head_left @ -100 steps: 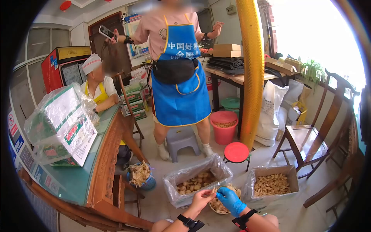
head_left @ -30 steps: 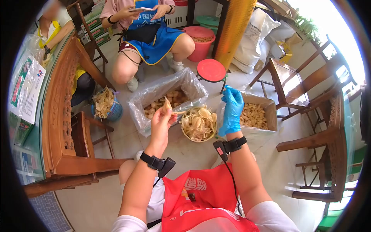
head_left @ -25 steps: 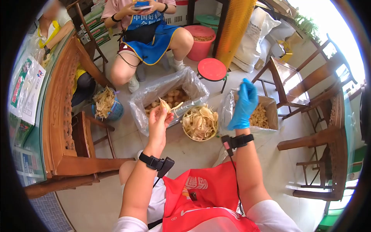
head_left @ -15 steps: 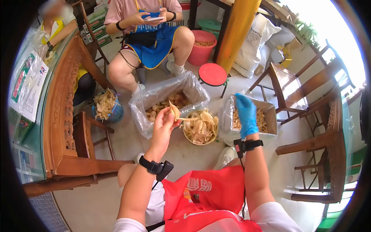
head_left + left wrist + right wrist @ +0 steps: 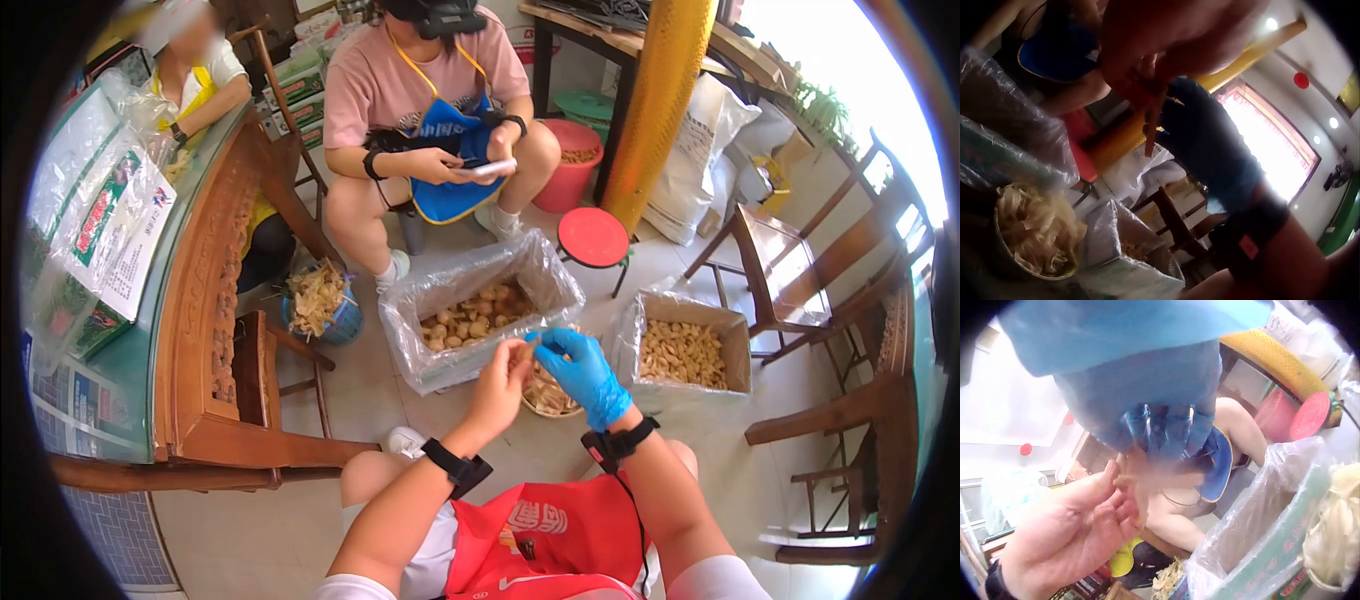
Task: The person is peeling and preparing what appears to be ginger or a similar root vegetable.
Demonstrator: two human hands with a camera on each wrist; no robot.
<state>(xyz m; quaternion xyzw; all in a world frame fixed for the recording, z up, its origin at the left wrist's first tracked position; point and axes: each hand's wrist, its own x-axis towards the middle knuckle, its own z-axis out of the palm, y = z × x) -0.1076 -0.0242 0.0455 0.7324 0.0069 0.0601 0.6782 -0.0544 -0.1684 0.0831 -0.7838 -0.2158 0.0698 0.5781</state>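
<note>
My bare left hand [image 5: 495, 390] pinches a tan garlic bulb [image 5: 1169, 478] with a stalk. In the left wrist view the thin stalk [image 5: 1155, 128] hangs below the fingers. My blue-gloved right hand [image 5: 582, 378] meets it from the other side, its curled fingertips at the garlic, which they largely hide in the head view. Directly under the hands stands a round basin [image 5: 1038, 275] heaped with papery skins [image 5: 1038, 228]. Beyond, to the left, a plastic-lined box [image 5: 430, 378] holds whole bulbs [image 5: 475, 318]. Pale cloves [image 5: 683, 352] fill the lined box [image 5: 737, 340] on the right.
A blue basket [image 5: 345, 322] full of skins stands by the carved wooden table [image 5: 205, 400] at left. Ahead, a seated person [image 5: 430, 100] in a blue apron holds a phone [image 5: 487, 170]. A red stool [image 5: 593, 238] and a wooden chair [image 5: 785, 255] stand at right.
My right hand has come back from over the box of cloves to join the left at the garlic. The left hand has moved right, over the basin. The head view has tilted up.
</note>
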